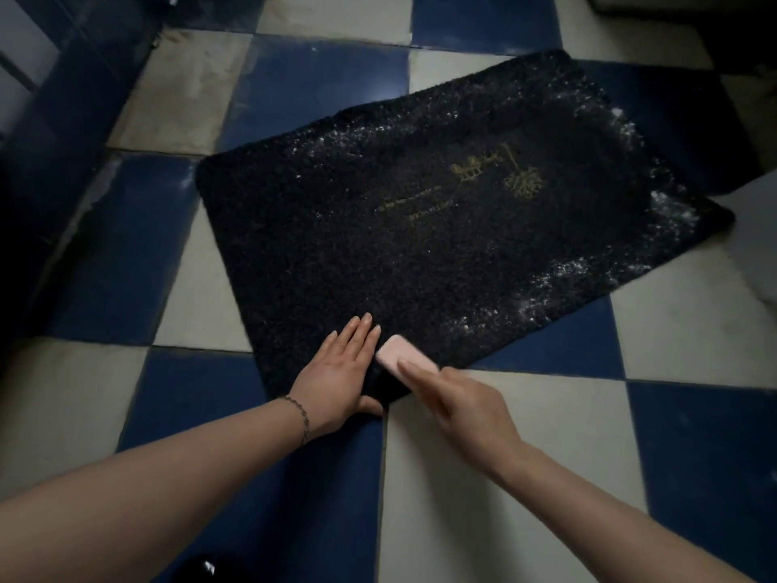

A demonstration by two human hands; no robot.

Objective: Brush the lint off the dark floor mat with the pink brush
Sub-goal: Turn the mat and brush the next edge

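The dark floor mat point(420, 229) is lying askew on the checkered floor point(693, 330), white lint point(672, 212) clinging well beyond the fingers. The left hand point(340, 372) is pressing flat, fingers straight, while the right hand point(458, 401) is gripping the pink brush point(397, 353) just beside it on the near corner. Brushing looks barely begun; the next strokes probably need to be reaching toward the far, linty edges.

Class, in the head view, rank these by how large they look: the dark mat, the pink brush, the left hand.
1. Dark mat, by far the largest.
2. Left hand.
3. Pink brush, smallest, though the right hand hides part of it.
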